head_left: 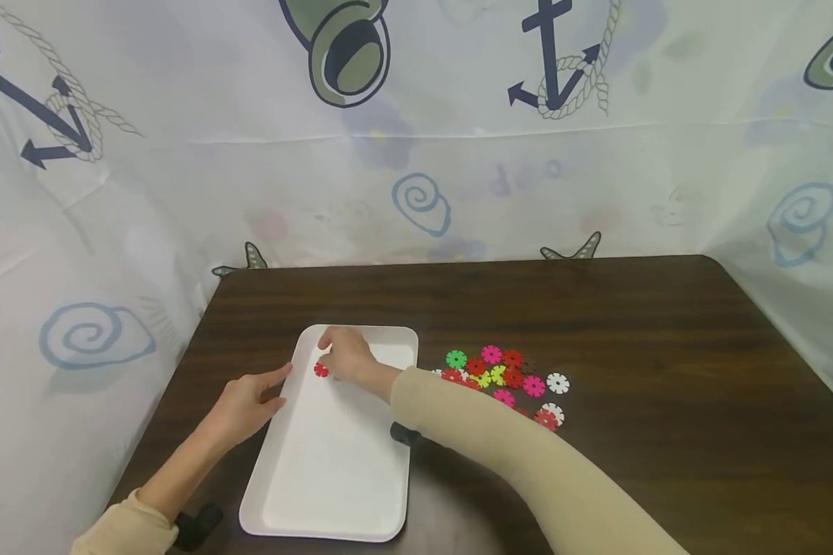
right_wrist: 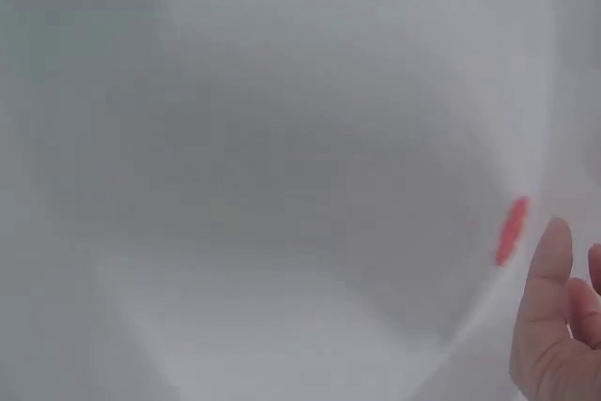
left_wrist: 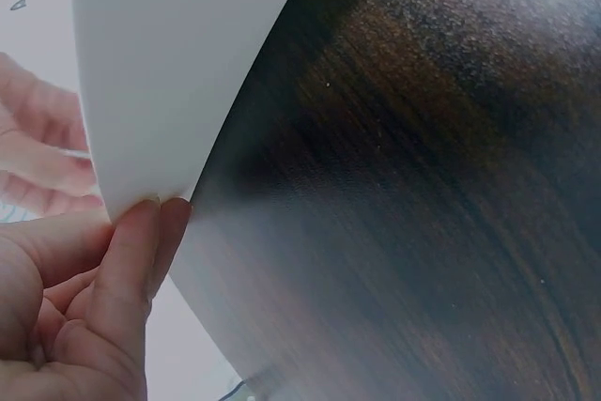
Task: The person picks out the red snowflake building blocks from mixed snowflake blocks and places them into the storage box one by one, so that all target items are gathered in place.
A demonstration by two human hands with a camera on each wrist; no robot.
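Observation:
A shallow white tray (head_left: 333, 478) lies on the table, long side running away from me. My left hand (head_left: 246, 405) is at its left edge; in the left wrist view, the thumb and fingertips (left_wrist: 141, 232) pinch the tray's wall. Over the far end of the tray is my right hand (head_left: 350, 356), its thumb and forefinger apart. Close by the thumb, a red notched plastic disc (head_left: 321, 370) sits inside the tray near the far left. The right wrist view shows this disc (right_wrist: 512, 230) just off the thumb tip, blurred.
Right of the tray, several notched discs (head_left: 512, 378) in red, pink, green, yellow and white lie scattered, partly behind my right sleeve (head_left: 486, 439). The dark wooden table (head_left: 666, 347) stands against a printed white cloth (head_left: 458, 100).

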